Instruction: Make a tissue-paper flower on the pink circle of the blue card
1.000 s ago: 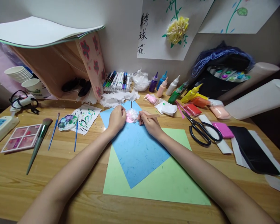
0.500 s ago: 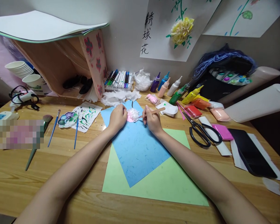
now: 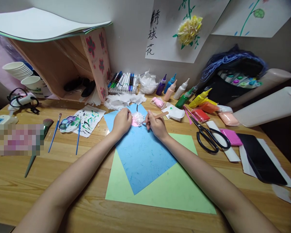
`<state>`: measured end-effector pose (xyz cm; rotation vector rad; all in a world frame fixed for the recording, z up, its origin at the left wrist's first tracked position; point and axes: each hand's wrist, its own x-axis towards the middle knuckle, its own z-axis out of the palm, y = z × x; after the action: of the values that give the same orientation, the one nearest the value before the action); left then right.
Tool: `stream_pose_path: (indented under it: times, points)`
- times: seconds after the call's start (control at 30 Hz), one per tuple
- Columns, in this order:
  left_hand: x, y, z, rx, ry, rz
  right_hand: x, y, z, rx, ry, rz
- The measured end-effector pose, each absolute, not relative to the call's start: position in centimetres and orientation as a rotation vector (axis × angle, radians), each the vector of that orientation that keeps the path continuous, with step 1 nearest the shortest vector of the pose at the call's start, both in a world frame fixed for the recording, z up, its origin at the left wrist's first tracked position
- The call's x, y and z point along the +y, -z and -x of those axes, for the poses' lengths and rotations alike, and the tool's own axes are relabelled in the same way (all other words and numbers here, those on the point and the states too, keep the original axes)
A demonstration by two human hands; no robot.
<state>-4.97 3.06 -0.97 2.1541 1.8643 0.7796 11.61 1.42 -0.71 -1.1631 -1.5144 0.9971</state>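
Observation:
A small pink and white ruffled piece (image 3: pixel 137 119), like tissue petals on pink clay, lies at the top of a blue sheet (image 3: pixel 145 158). A short black mark shows just above it. My left hand (image 3: pixel 122 122) rests on the sheet at its left edge with fingers curled closed; whether they grip anything is hidden. From the right, my right hand (image 3: pixel 156 124) pinches a flat wooden craft stick (image 3: pixel 162 115). The stick's lower end points at the ruffled piece. Under the blue sheet lies a pale green sheet (image 3: pixel 184 191).
Glue bottles (image 3: pixel 183 89), a marker box (image 3: pixel 122 84) and torn white tissue (image 3: pixel 121 101) line the back. Black-handled scissors (image 3: pixel 210 137) and a phone (image 3: pixel 259 158) lie right. Paintbrushes (image 3: pixel 54 133) and a paint-marked paper (image 3: pixel 91 118) are left.
The view has shifted slightly. My right hand and the craft stick have moved a little left and tilted slightly. My left hand stays beside the ruffled piece.

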Motion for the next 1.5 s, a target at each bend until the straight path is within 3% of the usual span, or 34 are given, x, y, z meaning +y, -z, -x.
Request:
stream_pose_path:
  times: [1.2, 1.5]
  points:
    - [2.9, 1.0, 4.9, 1.885, -0.779, -2.193, 2.4, 0.2, -10.4, -1.646, -0.862, 1.185]
    - [2.8, 0.9, 4.9, 1.867, -0.795, -2.184, 1.6, 0.6, -11.1, -1.751, -0.584, 1.133]
